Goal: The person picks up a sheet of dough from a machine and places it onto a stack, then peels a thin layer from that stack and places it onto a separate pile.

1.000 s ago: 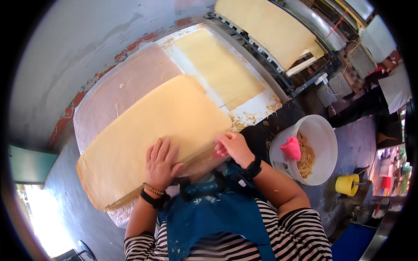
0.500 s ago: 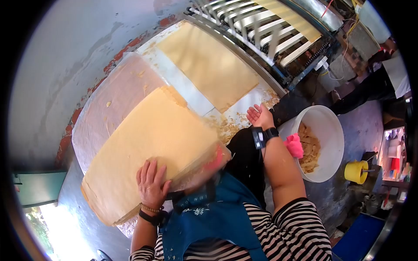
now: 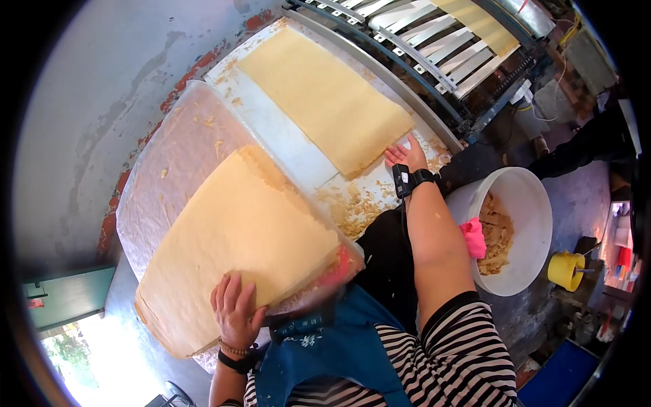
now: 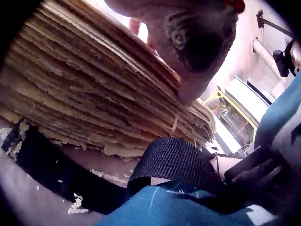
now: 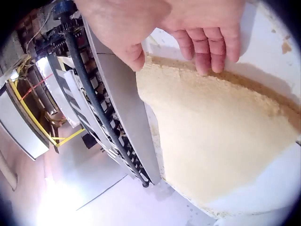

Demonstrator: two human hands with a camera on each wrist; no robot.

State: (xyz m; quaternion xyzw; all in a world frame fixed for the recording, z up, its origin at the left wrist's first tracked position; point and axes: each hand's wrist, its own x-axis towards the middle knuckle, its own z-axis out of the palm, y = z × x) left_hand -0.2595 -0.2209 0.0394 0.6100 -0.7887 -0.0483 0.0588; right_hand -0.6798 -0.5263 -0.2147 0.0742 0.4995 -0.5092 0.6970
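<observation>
My left hand rests with its fingers straight on a thick stack of thin tan sheets. In the left wrist view, the stack's layered edge shows many ragged sheets, with the hand over its top. My right hand reaches to the near right corner of a tan sheet lying on the white tabletop. Seen from the right wrist, its thumb is right at the corner of the sheet; the loosely extended fingertips are at the ragged edge.
Clear plastic covers the table beside the stack. Tan scraps lie near the front edge. A slatted machine carries another sheet behind the table. A white bucket of scraps with a pink cloth stands at right.
My right hand has left the stack's corner and moved right and away to the sheet's edge. The machine's slats, covered before, are exposed; the tabletop sheet looks wider. My left hand stays on the stack.
</observation>
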